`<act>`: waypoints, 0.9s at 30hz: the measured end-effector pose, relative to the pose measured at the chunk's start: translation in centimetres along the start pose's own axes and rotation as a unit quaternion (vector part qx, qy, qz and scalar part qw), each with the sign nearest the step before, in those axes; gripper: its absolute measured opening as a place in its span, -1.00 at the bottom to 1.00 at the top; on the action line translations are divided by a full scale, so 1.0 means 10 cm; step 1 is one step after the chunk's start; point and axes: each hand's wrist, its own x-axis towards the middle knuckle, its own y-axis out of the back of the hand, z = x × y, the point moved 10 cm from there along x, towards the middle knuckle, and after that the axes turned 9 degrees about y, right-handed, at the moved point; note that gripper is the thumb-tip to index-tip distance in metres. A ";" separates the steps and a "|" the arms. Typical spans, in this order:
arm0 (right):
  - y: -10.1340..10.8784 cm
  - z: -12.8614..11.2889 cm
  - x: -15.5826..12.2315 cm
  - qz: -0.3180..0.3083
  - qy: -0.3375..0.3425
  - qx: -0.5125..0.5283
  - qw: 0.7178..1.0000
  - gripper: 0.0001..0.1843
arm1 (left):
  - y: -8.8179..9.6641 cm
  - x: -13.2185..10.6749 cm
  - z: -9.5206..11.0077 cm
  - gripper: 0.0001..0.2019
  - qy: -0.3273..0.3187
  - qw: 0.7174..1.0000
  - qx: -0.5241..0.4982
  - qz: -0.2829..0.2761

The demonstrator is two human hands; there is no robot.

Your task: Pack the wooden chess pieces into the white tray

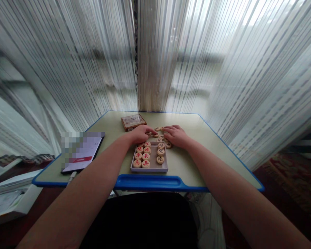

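A shallow grey tray lies on the small table in front of me, partly filled with round wooden chess discs marked in red and black. My left hand rests palm down at the tray's far end, its fingers curled over loose discs. My right hand lies beside it, also palm down, fingers bent over several loose discs just past the tray. What either hand grips under the fingers is hidden.
A brown box lid sits at the table's far left. A dark tablet or booklet lies at the left edge. The table has a blue rim with a front groove. Sheer curtains hang close behind.
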 end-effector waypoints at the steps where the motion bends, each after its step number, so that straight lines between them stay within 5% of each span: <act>1: 0.00 0.00 0.00 -0.001 -0.001 -0.003 1.000 -0.57 | 0.00 0.00 0.00 -0.56 0.001 1.000 -0.004 -0.001; 5: 0.07 0.10 -0.02 0.016 -0.017 -0.012 1.000 -0.62 | -0.01 -0.01 -0.02 -0.61 0.008 0.999 -0.035 -0.010; 12: 0.17 0.47 -0.16 0.024 -0.152 0.017 0.988 -0.65 | 0.01 -0.02 -0.01 -0.66 0.012 0.999 -0.045 -0.005; 27: 0.17 0.45 -0.19 0.011 -0.145 0.023 0.989 -0.68 | -0.01 0.00 -0.09 -0.63 0.054 0.995 -0.088 -0.010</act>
